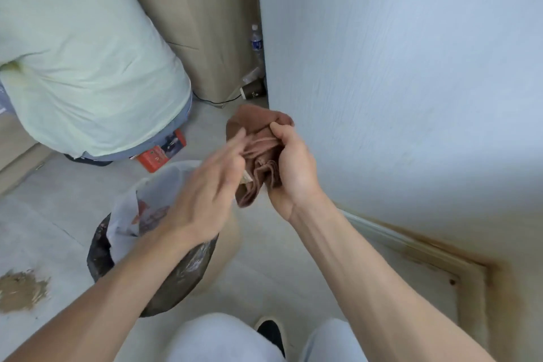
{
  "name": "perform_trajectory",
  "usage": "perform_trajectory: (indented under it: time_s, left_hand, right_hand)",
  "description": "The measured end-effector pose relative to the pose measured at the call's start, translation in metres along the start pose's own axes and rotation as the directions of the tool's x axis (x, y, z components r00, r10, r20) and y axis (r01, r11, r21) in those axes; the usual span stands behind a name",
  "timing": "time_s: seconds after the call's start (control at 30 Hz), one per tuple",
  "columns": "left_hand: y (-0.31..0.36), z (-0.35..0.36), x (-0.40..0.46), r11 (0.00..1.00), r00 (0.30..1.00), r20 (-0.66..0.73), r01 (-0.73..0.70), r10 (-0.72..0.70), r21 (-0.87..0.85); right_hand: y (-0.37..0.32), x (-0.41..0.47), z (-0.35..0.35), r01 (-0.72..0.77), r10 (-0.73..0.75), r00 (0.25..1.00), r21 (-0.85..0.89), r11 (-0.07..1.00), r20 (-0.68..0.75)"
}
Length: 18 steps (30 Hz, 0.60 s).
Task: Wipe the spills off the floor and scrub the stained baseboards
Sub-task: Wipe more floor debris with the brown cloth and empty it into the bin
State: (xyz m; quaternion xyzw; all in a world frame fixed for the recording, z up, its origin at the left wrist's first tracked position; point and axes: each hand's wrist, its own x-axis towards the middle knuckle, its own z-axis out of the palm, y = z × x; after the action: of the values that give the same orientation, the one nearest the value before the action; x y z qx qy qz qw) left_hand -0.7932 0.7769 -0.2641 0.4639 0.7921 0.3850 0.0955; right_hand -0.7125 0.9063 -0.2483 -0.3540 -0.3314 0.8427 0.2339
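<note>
A bunched brown cloth (255,126) sits in my right hand (293,167), which grips it at chest height in front of the white wall. My left hand (208,194) is blurred, its fingers straight and brushing the cloth's left side. A brown spill (22,289) lies on the grey floor at the lower left. The baseboard (411,241) along the wall at the lower right carries yellow-brown stains, heaviest near the corner.
A waste bin (152,247) with a plastic liner stands under my left forearm. Another person in a pale green shirt (88,53) bends over at the upper left. Cardboard boxes (202,23), a water bottle (257,42) and a paper cup (251,91) crowd the far corner.
</note>
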Motion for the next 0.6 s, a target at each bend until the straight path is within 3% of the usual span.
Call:
perform_trajectory:
  time_s: [0.03, 0.07, 0.17, 0.23, 0.33, 0.4, 0.47, 0.6]
  left_hand:
    - [0.002, 0.009, 0.003, 0.996, 0.992, 0.115, 0.044, -0.052, 0.073]
    - [0.011, 0.013, 0.012, 0.992, 0.986, 0.133, 0.094, -0.105, 0.085]
    - [0.056, 0.029, 0.056, 0.936, 0.990, 0.009, 0.134, -0.138, -0.327]
    - [0.106, 0.051, 0.077, 0.807, 0.974, 0.188, 0.210, -0.124, -0.552]
    - [0.177, 0.093, 0.082, 0.659, 0.797, 0.600, 0.413, 0.072, -0.629]
    - [0.217, 0.115, 0.081, 0.601, 0.666, 0.713, 0.483, 0.220, -0.637]
    - [0.252, 0.130, 0.079, 0.531, 0.612, 0.714, 0.503, 0.339, -0.682]
    - [0.319, 0.137, 0.080, 0.477, 0.676, 0.569, 0.349, 0.468, -0.807]
  right_hand:
    - [-0.012, -0.010, -0.011, 0.037, -0.037, 0.999, -0.008, 0.999, -0.025]
    - [-0.025, -0.022, -0.027, 0.073, -0.073, 0.996, 0.003, 0.997, -0.052]
    - [-0.070, -0.071, -0.083, 0.184, -0.167, 0.974, 0.098, 0.978, -0.153]
    - [-0.099, -0.112, -0.112, 0.265, -0.237, 0.949, 0.120, 0.957, -0.207]
    - [-0.140, -0.168, -0.139, 0.417, -0.386, 0.885, 0.077, 0.905, -0.259]
    - [-0.158, -0.201, -0.154, 0.486, -0.451, 0.834, 0.036, 0.873, -0.317]
    - [-0.176, -0.230, -0.163, 0.524, -0.491, 0.788, -0.014, 0.852, -0.373]
    - [-0.197, -0.281, -0.183, 0.560, -0.597, 0.657, -0.232, 0.795, -0.461]
